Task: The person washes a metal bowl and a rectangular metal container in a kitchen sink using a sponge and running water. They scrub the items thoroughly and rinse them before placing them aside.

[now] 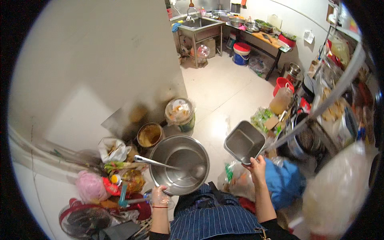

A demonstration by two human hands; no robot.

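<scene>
My left hand [160, 196], in a clear plastic glove, grips the near rim of a large round stainless steel pot [196, 174]. A metal ladle [150, 160] leans inside it, its handle sticking out over the left rim. The pot holds no visible food. In my bare right hand [258, 168] is a rectangular stainless steel pan [244, 139], held by its near corner with its hollow inside facing up. The pan stands apart from the pot, to its right. A striped blue apron [213, 222] covers my front.
A lidded bucket [180, 112] and a brown-stained pot [150, 135] stand along the wall. Down at left is a fan [85, 220]. Bags, including a blue one [282, 183], crowd the right. Ahead are a steel sink [198, 25] and a worktable [267, 39].
</scene>
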